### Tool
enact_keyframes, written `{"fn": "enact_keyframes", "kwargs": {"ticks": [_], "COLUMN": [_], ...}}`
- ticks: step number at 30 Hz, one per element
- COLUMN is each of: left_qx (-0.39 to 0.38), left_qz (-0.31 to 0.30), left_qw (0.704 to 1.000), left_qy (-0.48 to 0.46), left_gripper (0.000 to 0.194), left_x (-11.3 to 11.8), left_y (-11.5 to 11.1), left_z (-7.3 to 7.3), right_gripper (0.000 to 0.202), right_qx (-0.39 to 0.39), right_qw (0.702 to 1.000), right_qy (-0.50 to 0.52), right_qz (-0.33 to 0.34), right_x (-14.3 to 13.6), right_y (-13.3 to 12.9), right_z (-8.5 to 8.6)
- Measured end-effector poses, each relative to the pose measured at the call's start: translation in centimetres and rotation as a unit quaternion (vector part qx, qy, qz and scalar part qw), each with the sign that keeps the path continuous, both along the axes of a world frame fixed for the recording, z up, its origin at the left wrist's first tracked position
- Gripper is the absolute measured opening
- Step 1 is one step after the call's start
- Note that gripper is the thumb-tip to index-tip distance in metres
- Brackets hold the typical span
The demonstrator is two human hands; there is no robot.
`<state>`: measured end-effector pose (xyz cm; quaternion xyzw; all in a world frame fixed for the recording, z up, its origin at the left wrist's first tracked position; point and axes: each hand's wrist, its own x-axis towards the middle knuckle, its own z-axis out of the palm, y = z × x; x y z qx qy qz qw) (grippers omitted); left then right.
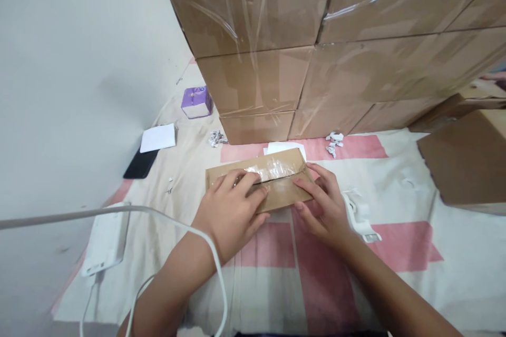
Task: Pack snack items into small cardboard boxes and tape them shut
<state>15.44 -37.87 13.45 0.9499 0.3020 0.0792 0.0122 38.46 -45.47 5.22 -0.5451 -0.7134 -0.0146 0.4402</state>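
Box (281, 196) is held between both hands: left hand (229, 210) is laid over its left half, fingers bent on the top face, thumb by the near edge; right hand (324, 210) is closed around the right end, fingertips on top and at the corner. Grip force can't be told, nor whether the box is lifted off the cloth (264, 247). Clear tape (276, 167) is seen between the grips, by the seam (282, 177), where a dark gap is visible. Step in hand is judged to be work on that seam. Best done with the left hand used as a light anchor, the edges brought flush and pressure spread so the top isn't dented. Cable (185, 226) is looped across the left forearm; snagging should be watched. Dispenser (358, 213) is parked just right of the right hand.
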Motion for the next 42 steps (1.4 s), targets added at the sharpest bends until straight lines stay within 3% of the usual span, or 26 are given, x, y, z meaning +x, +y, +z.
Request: {"fn": "enact_keyframes", "kwargs": {"ticks": [6,10,14,16,18,21,24,28,31,34,39,42], "left_qx": [0.015,0.066,0.121,0.143,0.153,0.08,-0.036,-0.176,-0.244,-0.26,-0.268,-0.289], "left_qz": [0.004,0.042,0.101,0.055,-0.06,-0.209,-0.209,-0.202,-0.193,-0.164,-0.158,-0.157], "left_qw": [1.0,0.997,0.986,0.983,0.974,0.962,0.969,0.953,0.928,0.918,0.909,0.904], "left_qy": [0.022,0.011,-0.048,-0.101,-0.158,-0.157,-0.126,-0.144,-0.205,-0.251,-0.277,-0.274], "left_gripper": [0.032,0.037,0.05,0.05,0.045,0.053,0.078,0.082,0.095,0.109,0.115,0.119], "left_x": [0.2,0.6,2.3,3.8,5.9,9.7,13.9,17.7,18.4,18.3,18.5,18.6], "left_y": [-0.1,-1.5,-4.6,-6.3,-7.7,-8.5,-7.4,-4.7,-4.0,-4.6,-4.9,-4.8], "left_z": [-0.1,-0.7,-1.9,-3.0,-4.6,-7.4,-9.7,-12.3,-14.0,-15.2,-15.7,-15.8], "right_gripper": [0.04,0.019,0.035,0.045,0.052,0.053,0.048,0.043,0.031,0.025,0.029,0.037], "right_qx": [0.029,0.024,-0.127,-0.225,-0.294,-0.327,-0.325,-0.331,-0.321,-0.299,-0.247,-0.255], "right_qw": [0.999,0.987,0.941,0.901,0.858,0.814,0.797,0.792,0.79,0.79,0.825,0.816], "right_qy": [0.001,0.048,0.173,0.25,0.33,0.424,0.468,0.475,0.479,0.49,0.436,0.416], "right_qz": [-0.031,-0.149,-0.261,-0.275,-0.262,-0.226,-0.201,-0.192,-0.209,-0.218,-0.261,-0.31], "right_x": [0.5,3.3,7.0,8.4,9.1,9.4,9.3,9.3,9.2,8.7,7.1,5.9], "right_y": [-0.7,-3.7,-8.5,-10.4,-11.7,-12.1,-11.7,-11.2,-11.0,-10.8,-11.9,-13.9], "right_z": [1.6,2.7,0.9,-0.6,-2.0,-2.9,-2.9,-2.9,-2.8,-2.2,-0.2,0.0]}}
